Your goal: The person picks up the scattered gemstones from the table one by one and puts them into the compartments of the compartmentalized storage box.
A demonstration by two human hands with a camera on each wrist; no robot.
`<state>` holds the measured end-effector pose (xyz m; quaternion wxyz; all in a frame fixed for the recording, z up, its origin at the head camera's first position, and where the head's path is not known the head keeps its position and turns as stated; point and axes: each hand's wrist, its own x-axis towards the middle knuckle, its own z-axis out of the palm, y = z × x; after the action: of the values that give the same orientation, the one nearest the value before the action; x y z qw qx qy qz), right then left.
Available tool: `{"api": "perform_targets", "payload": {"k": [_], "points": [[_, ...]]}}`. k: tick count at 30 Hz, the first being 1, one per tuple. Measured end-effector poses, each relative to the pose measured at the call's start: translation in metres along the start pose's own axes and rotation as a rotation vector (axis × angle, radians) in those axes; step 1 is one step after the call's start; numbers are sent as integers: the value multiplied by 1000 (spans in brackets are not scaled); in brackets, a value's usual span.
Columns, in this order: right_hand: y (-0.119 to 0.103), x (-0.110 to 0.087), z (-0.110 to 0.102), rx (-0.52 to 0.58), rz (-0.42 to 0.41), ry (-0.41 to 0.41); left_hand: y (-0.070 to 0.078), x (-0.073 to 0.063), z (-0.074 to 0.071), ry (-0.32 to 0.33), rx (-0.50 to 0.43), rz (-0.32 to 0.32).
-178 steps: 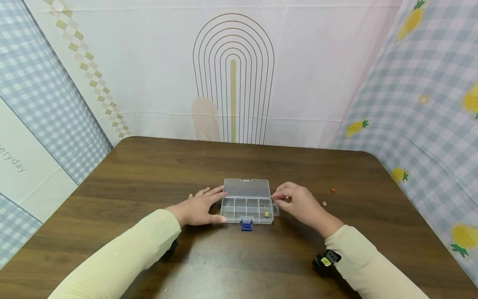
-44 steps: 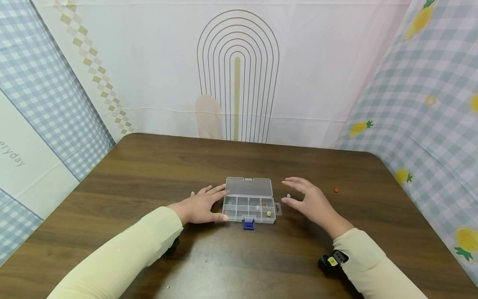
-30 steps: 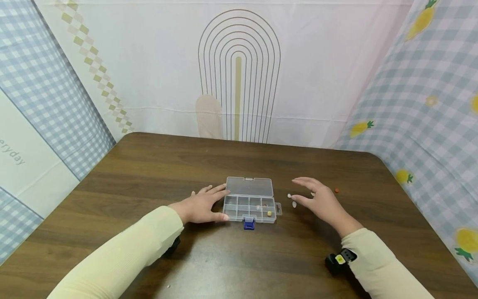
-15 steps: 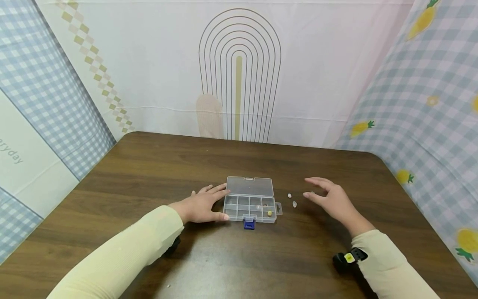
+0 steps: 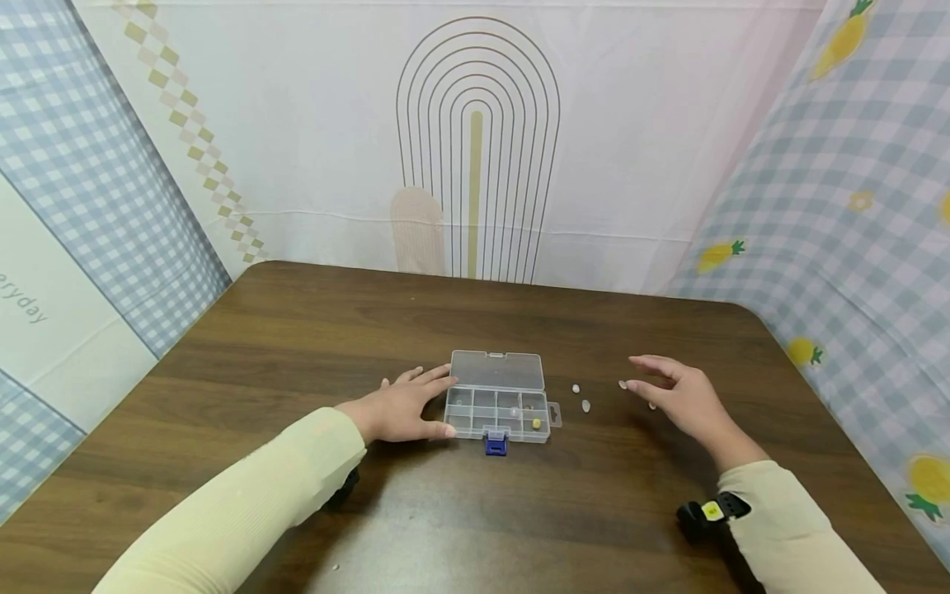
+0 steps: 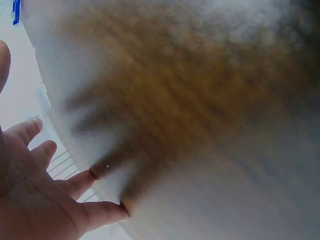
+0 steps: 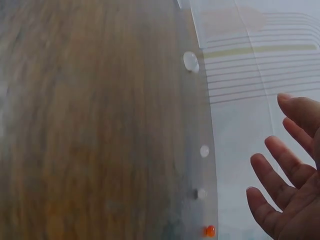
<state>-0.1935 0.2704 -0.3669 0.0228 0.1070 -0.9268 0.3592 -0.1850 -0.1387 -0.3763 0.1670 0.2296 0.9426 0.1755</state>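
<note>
A clear plastic compartment box (image 5: 484,399) lies on the table with its lid (image 5: 497,370) folded back and a blue latch (image 5: 496,445) at its front. My left hand (image 5: 401,410) rests flat at the box's left side, fingers spread, fingertips and thumb at its edge. Inside the right-hand compartments are a yellow bead (image 5: 537,423) and a clear pinkish bead (image 5: 515,412). To the right, my right hand (image 5: 679,398) hovers with parted, relaxed fingers and holds nothing. A pale bead (image 5: 623,384) is right by its thumb tip; another pale bead (image 5: 652,405) shows just under the hand.
Two more pale beads, one rounder (image 5: 576,388) and one longer (image 5: 586,406), lie between box and right hand. An orange bead (image 7: 210,231) appears in the right wrist view. A tiny pale speck (image 5: 336,567) lies near the front of the brown table (image 5: 475,528). Patterned cloth hangs behind.
My right hand has left the box's right end, loosened from a pinch and moved rightward, uncovering pale beads. A clear bead now shows in the box. My left hand has stayed in place.
</note>
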Motion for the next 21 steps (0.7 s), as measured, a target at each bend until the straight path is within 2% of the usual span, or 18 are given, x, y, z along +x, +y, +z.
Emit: {"api": "perform_targets", "payload": {"k": [21], "points": [[25,-5,-12,-75,47,-43,0,0,-1,14,-7,10]]}}
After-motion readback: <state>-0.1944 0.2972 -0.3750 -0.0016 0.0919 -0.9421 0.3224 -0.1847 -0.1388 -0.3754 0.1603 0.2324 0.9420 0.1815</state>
